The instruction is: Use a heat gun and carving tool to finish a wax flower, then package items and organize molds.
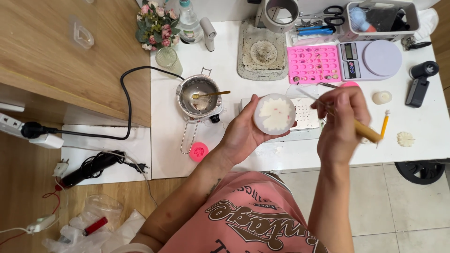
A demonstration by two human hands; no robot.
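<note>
At the far left of my white worktop [422, 126] stands one small bouquet of pink flowers [156, 23], then one metal melting pot [198, 96] with one gold spoon [211, 94] resting across it, and one small pink mould [199, 151] just below. My left hand [243, 133] has its grip curled shut around one round white mould [274, 114], fingers cupping its back, the face turned up towards me. Just right of it my right hand [341, 124] pinches one wooden-handled tool [363, 130], grip closed on it, its thin metal tip reaching towards the mould; whether it touches I cannot tell. Behind lie one pink multi-cavity silicone mould [313, 63] and one lilac kitchen scale [371, 60].
</note>
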